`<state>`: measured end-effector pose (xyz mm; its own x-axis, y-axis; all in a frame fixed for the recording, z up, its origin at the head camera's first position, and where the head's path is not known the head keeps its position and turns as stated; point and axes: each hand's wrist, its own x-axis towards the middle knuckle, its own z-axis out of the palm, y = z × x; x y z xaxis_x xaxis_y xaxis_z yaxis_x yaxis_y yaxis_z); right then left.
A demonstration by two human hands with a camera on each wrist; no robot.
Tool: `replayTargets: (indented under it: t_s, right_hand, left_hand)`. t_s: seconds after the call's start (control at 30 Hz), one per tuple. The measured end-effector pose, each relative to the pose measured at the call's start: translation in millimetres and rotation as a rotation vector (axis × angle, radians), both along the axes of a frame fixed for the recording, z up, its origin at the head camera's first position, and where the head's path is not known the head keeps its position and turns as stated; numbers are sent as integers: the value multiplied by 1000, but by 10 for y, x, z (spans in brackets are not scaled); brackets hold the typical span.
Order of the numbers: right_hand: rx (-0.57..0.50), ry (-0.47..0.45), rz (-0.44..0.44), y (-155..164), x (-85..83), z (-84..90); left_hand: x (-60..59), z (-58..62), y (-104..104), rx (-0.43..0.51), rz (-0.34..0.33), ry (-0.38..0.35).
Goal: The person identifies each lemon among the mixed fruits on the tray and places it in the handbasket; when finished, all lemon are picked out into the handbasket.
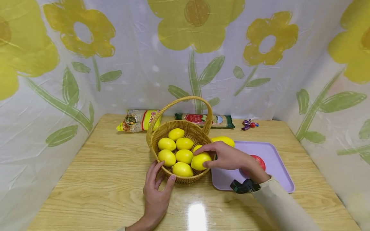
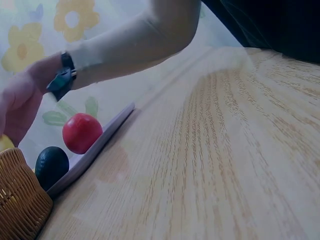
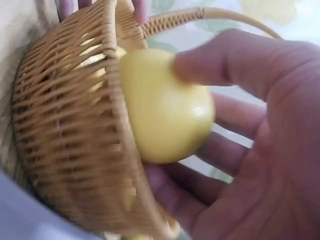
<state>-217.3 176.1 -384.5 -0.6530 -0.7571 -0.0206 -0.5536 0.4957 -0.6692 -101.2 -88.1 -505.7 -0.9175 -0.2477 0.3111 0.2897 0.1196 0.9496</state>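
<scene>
Right now the right hand reaches over the near right rim of the wicker basket and grips a lemon, thumb on one side and fingers curled round the other; the right wrist view shows that lemon just at the basket wall, held against the fingers. The basket stands near the middle of the wooden table, its arched handle upright, and holds several more lemons packed close, among them one at the back and one at the front. The left hand lies on the table at the basket's near left side, fingers straight and relaxed, the fingertips touching the weave and holding nothing. Just right of the basket sits a purple tray; a red fruit, perhaps an apple, lies on it, mostly hidden behind the right wrist, and another lemon rests at the tray's far left corner. The left wrist view also shows a dark round fruit at the tray's edge beside the red one. Along the table's far edge lie a yellow packet, a green packet and a small wrapped sweet, against a curtain printed with yellow flowers.
</scene>
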Motion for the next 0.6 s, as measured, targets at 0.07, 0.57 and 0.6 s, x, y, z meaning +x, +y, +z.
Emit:
replayTargets:
  t_s: [0.07, 0.57, 0.6]
  right_hand:
    - [32, 16, 47, -77, -26, -12]
    - [-129, 189, -238, 527, 118, 150]
    - [-129, 237, -270, 607, 134, 206]
  left_hand:
    - [1, 1, 8, -2, 1, 3]
    - [-134, 370, -268, -1, 187, 263]
    - [-185, 478, -362, 1, 195, 303]
